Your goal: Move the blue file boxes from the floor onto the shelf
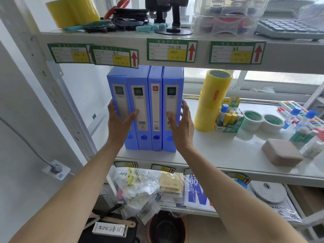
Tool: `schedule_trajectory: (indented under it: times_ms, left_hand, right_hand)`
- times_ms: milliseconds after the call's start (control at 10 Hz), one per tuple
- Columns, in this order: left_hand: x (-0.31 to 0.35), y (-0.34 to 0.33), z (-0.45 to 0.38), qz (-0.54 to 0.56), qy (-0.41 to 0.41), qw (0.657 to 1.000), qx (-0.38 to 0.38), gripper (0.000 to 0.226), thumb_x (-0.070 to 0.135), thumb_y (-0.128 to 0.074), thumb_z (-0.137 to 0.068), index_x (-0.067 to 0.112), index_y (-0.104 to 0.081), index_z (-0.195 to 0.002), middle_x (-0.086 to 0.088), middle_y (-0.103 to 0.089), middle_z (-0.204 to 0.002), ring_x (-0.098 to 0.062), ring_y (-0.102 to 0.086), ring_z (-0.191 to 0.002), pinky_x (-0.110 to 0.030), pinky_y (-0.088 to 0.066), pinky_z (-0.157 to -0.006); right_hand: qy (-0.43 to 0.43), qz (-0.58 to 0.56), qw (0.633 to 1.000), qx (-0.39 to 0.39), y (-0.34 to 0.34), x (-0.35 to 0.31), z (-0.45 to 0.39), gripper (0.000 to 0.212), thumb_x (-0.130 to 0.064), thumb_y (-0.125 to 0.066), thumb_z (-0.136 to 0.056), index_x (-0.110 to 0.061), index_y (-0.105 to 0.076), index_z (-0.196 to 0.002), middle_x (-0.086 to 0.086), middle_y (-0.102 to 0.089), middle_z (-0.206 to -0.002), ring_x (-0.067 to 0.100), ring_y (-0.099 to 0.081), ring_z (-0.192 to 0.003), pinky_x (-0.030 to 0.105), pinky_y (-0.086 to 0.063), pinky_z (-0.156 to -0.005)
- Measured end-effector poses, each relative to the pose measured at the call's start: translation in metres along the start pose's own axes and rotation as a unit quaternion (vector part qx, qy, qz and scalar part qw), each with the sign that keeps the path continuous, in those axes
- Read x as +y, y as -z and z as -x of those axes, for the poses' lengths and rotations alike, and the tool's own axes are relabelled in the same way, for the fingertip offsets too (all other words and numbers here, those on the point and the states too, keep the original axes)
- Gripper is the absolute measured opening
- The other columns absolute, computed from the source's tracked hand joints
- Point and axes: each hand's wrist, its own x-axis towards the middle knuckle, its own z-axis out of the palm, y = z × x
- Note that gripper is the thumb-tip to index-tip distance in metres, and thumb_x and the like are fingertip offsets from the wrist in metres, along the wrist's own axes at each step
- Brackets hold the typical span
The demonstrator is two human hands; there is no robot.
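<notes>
Several blue file boxes (154, 109) stand upright side by side on the white middle shelf (219, 153), spines facing me. My left hand (119, 123) presses the left side of the row, thumb across the front of the second box. My right hand (182, 127) presses the right side of the rightmost box, thumb on its spine. Together the hands clamp the row from both sides. No blue box is visible on the floor.
A tall stack of yellow tape rolls (210, 102) stands just right of the boxes, with glue sticks (228, 118), tape rolls (263, 120) and a beige case (282, 151) further right. The upper shelf (175, 50) hangs close above the boxes. Bags fill the lower shelf (149, 186).
</notes>
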Motion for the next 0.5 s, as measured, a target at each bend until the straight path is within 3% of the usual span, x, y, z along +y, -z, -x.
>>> schedule_trajectory:
  times_ms: [300,500]
  left_hand:
    - [0.000,0.008,0.000,-0.040,0.014,0.999,-0.004,0.088,0.051,-0.072,-0.075,0.030,-0.026,-0.147,0.003,-0.045,-0.146,-0.020,-0.049,-0.132,-0.052,-0.052,-0.096]
    - [0.006,0.006,0.008,-0.059,0.024,0.997,0.036,0.098,0.051,-0.072,-0.076,0.023,-0.018,-0.153,0.000,-0.031,-0.157,-0.022,-0.033,-0.144,-0.054,-0.037,-0.111]
  right_hand:
    - [-0.022,-0.020,1.000,0.004,0.006,-0.008,0.004,0.067,-0.041,-0.057,-0.098,-0.020,-0.027,-0.154,0.003,-0.047,-0.148,0.010,-0.050,-0.121,0.042,-0.051,-0.096]
    - [-0.047,-0.027,0.998,0.021,0.014,-0.011,0.011,0.073,-0.043,-0.059,-0.096,-0.020,-0.024,-0.155,0.003,-0.038,-0.155,0.023,-0.045,-0.137,0.050,-0.047,-0.105]
